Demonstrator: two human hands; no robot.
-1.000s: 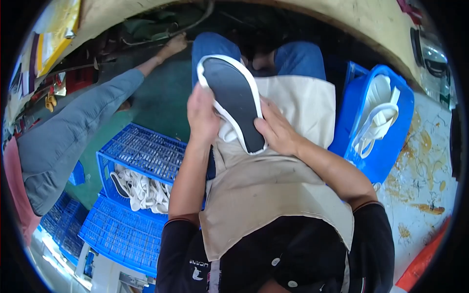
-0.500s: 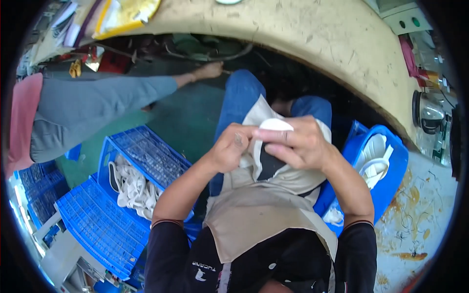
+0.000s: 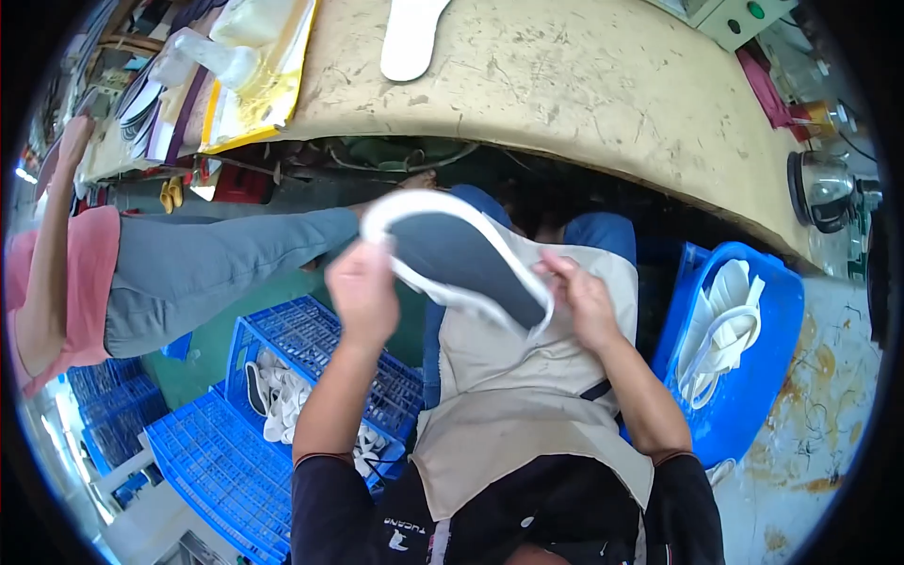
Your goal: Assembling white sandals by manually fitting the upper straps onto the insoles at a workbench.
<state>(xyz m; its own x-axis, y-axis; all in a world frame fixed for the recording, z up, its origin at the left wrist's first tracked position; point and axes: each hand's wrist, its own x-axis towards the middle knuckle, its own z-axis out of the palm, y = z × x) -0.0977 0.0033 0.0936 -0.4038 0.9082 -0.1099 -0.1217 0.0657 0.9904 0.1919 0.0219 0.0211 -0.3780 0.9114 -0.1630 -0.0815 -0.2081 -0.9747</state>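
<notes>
A shoe sole with a dark grey middle and a raised white rim is held up over my lap, tilted and slightly blurred. My left hand is closed on its rim at the left end. At the other end, my right hand has its fingers bent against the rim; the exact pinch is blurred. A beige apron covers my lap beneath the sole. On the worktable ahead lies a flat white sole-shaped piece.
To my right stands a blue bin holding white shoe parts. Blue crates with more white parts are at my left. The worktable edge curves ahead, and another person's leg extends in from the left.
My hands have moved apart, and the sole has come up leftward from between them, showing its dark face. The view has shifted, bringing more of the worktable and the white piece into sight.
</notes>
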